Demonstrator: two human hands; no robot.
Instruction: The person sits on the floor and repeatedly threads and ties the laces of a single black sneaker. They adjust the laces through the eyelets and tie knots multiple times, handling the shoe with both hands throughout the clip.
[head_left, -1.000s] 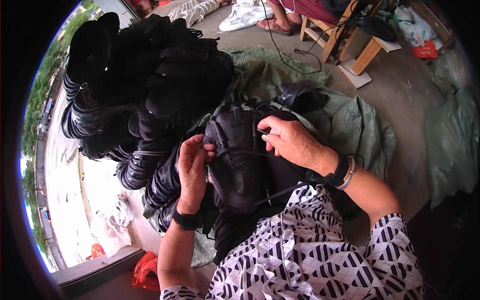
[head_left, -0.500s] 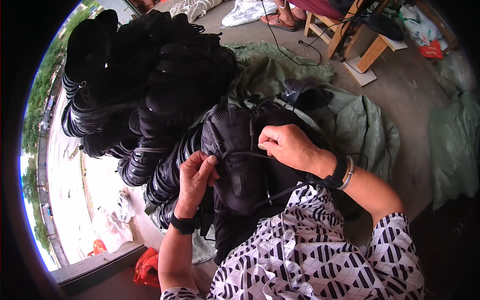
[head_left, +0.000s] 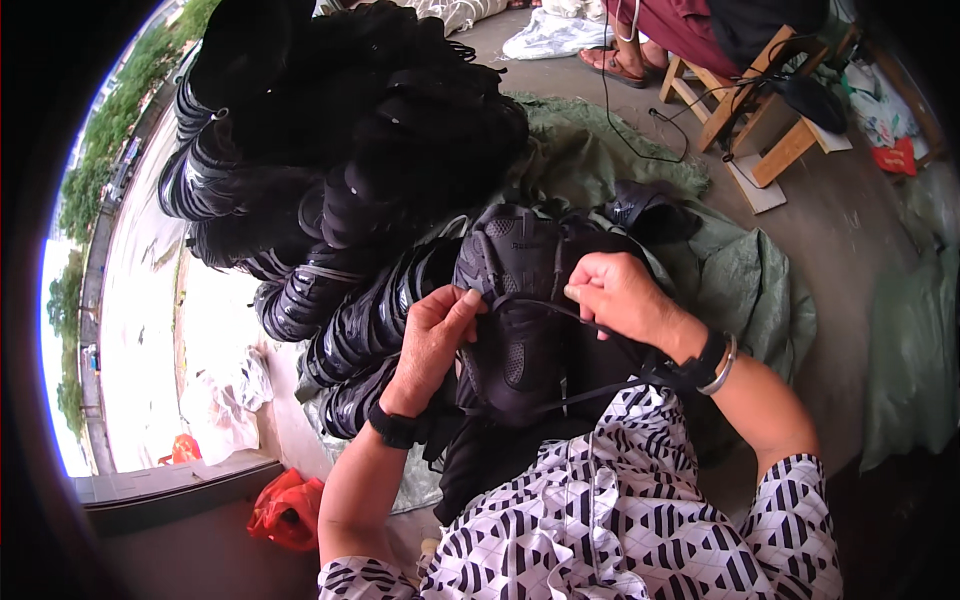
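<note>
A black shoe upper point(head_left: 515, 350) lies on the lap point(head_left: 485, 465); the left hand's point(head_left: 430, 335) grip pinches its edge, the right hand's point(head_left: 625, 300) fingertips meet beside the dark lace point(head_left: 535, 301), hold unclear

Looks like a shoe workshop in here: a heap of black uppers point(head_left: 350, 130), wooden stool point(head_left: 785, 152) off to its right.

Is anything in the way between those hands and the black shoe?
Nothing visible stands in the way. The left hand is at the black shoe's left edge; the right hand is by its right edge. Only a dark lace crosses the shoe.
</note>
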